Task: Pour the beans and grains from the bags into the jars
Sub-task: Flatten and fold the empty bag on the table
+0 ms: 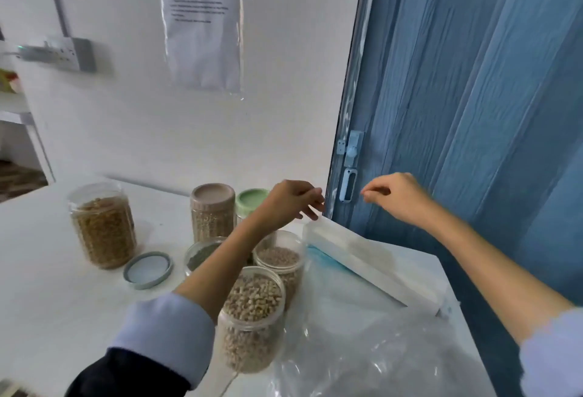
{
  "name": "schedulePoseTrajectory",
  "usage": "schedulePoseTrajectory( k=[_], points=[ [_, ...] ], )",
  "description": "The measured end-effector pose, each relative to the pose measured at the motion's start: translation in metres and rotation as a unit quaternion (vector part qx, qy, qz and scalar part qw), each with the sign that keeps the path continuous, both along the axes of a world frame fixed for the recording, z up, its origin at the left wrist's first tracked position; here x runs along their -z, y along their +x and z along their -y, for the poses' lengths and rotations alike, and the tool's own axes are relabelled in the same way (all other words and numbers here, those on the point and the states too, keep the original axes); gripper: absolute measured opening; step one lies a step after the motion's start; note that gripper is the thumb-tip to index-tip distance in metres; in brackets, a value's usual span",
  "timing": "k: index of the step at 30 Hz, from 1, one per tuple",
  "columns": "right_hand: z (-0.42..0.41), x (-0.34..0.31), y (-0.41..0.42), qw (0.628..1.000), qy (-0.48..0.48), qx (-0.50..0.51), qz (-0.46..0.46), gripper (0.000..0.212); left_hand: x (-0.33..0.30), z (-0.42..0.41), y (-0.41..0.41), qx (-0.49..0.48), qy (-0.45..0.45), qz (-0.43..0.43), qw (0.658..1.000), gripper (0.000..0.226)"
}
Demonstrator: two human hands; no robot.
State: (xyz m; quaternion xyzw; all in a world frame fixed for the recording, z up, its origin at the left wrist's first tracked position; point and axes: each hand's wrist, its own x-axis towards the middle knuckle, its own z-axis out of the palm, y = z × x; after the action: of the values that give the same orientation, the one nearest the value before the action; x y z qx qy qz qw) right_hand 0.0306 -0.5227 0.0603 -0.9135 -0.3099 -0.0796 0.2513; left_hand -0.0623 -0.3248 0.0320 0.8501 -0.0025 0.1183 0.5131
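Observation:
Several jars stand on the white table [47, 286]. An open jar of pale beans [252, 317] is nearest, another open one [279, 262] is behind it, and an open jar of green beans [200, 254] is to the left. A clear zip bag [353, 283] with a white and blue strip looks empty beside them. My left hand [291, 202] has curled fingers just above the bag's far top corner; whether they touch it I cannot tell. My right hand [396, 196] hovers above the strip with loosely curled fingers, holding nothing.
A tall jar of brown grains [102, 226] stands at the left, with a blue-grey lid [148, 270] lying beside it. Jars with a beige lid [213, 197] and a green lid [252, 199] stand at the back. Crumpled clear plastic [378, 358] lies in front. A blue door [473, 112] borders the table's right edge.

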Motion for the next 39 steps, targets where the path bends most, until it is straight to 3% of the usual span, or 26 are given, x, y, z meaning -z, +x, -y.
schedulePoseTrajectory(
  k=[9,13,19,21,26,29,31,34,39],
  points=[
    [-0.175,-0.021,-0.044,0.987,-0.086,-0.134,0.005,0.019,-0.011,-0.173,-0.049,-0.101,-0.008,0.031,0.994,0.025],
    [-0.258,-0.012,-0.061,0.979,-0.109,-0.172,-0.011,0.020,-0.006,-0.252,-0.061,-0.149,0.077,0.037,0.985,0.022],
    [-0.369,0.031,-0.084,0.946,-0.248,-0.198,-0.064,0.023,0.019,-0.352,-0.069,-0.189,0.188,0.002,0.964,0.024],
    [-0.394,0.058,-0.090,0.923,-0.318,-0.204,-0.078,0.036,0.031,-0.370,-0.068,-0.206,0.183,-0.013,0.961,0.025],
    [-0.425,0.130,-0.110,0.862,-0.454,-0.190,-0.120,0.092,0.051,-0.385,-0.064,-0.158,0.152,-0.082,0.972,0.031],
    [-0.430,0.152,-0.121,0.848,-0.469,-0.193,-0.152,0.104,0.052,-0.388,-0.066,-0.162,0.000,-0.039,0.986,0.041],
    [-0.434,0.150,-0.121,0.852,-0.469,-0.184,-0.144,0.096,0.055,-0.391,-0.068,-0.173,-0.118,-0.007,0.978,0.050],
    [-0.437,0.131,-0.115,0.883,-0.433,-0.124,-0.129,0.083,0.057,-0.390,-0.068,-0.187,-0.159,0.013,0.969,0.061],
    [-0.438,0.079,-0.094,0.984,-0.151,0.013,-0.096,0.087,0.058,-0.389,-0.071,-0.207,-0.226,0.053,0.950,0.058]
  ],
)
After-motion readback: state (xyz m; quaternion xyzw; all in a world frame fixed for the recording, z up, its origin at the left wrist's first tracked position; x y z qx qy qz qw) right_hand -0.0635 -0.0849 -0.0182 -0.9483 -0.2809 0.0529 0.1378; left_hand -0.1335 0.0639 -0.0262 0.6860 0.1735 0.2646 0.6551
